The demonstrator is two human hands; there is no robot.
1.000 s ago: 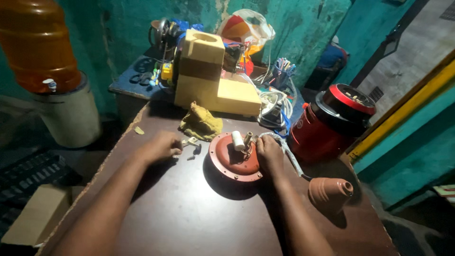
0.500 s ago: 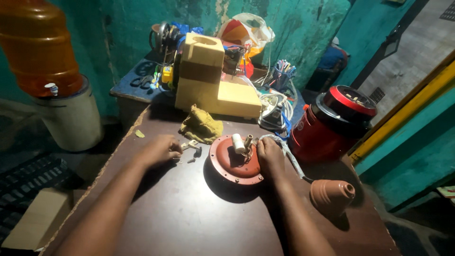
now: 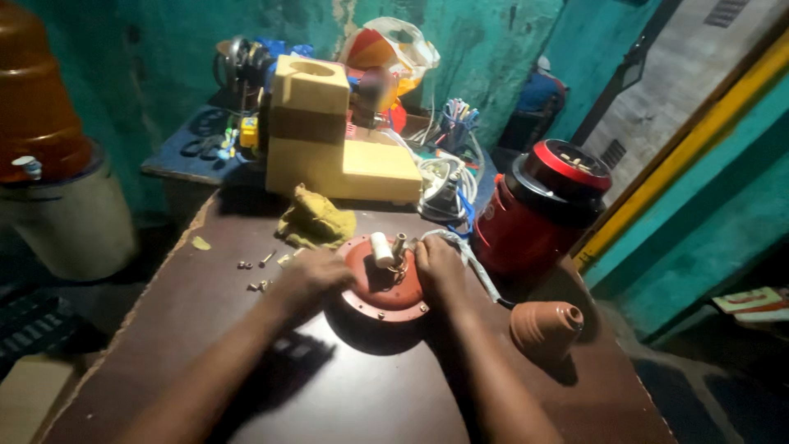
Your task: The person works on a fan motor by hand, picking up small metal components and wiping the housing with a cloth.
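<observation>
Hands meet over a round red plate (image 3: 386,289) lying flat on the brown table (image 3: 197,329), its short white post (image 3: 381,248) standing upright: left hand (image 3: 308,279) curled loosely against its left rim, right hand (image 3: 440,267) pinching the small brass fitting (image 3: 399,247) beside the post.

red canister (image 3: 538,215), clay cone (image 3: 545,327), yellow rag (image 3: 316,219), scattered screws (image 3: 256,274)

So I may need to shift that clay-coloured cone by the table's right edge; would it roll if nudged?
Probably. The clay-coloured cone lies on its side, so it would likely roll in a curve. It sits near the table edge, and looks rigid, perhaps breakable.
</observation>
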